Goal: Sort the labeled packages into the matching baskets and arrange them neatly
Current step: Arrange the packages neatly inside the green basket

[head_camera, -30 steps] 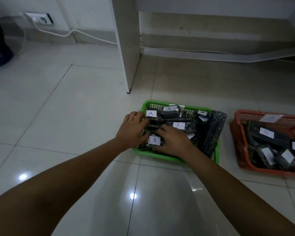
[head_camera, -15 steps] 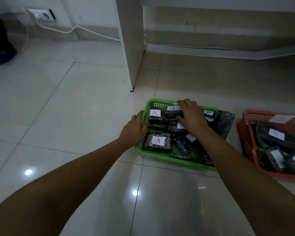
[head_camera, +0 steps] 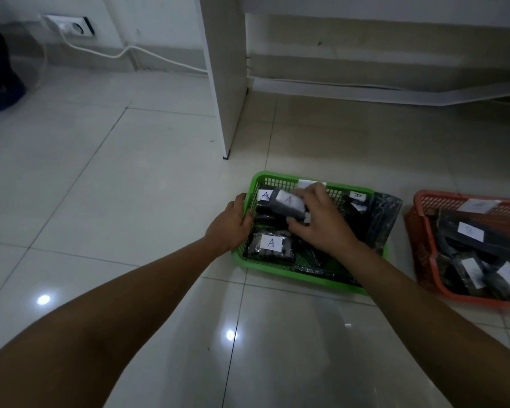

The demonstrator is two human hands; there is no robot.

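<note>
Right hand (head_camera: pixel 321 228): fingers curled round a dark package (head_camera: pixel 287 206) with a white label, blurred but apparently "A", held just above the other contents of the green basket (head_camera: pixel 301 276). Left hand (head_camera: pixel 230 225): fingers wrapped over the basket's left rim, thumb outside, steadying it. Below the right fingers, a package marked "A" (head_camera: pixel 270 245) lies flat at the near left; more A-labelled packages sit beyond and to the right. Well right of both hands, the red basket (head_camera: pixel 424 260) holds labelled packages, lettering unreadable. No loose packages visible on the floor (head_camera: pixel 130 201). Judgement: sorting appears largely complete; neat arrangement remains.
</note>
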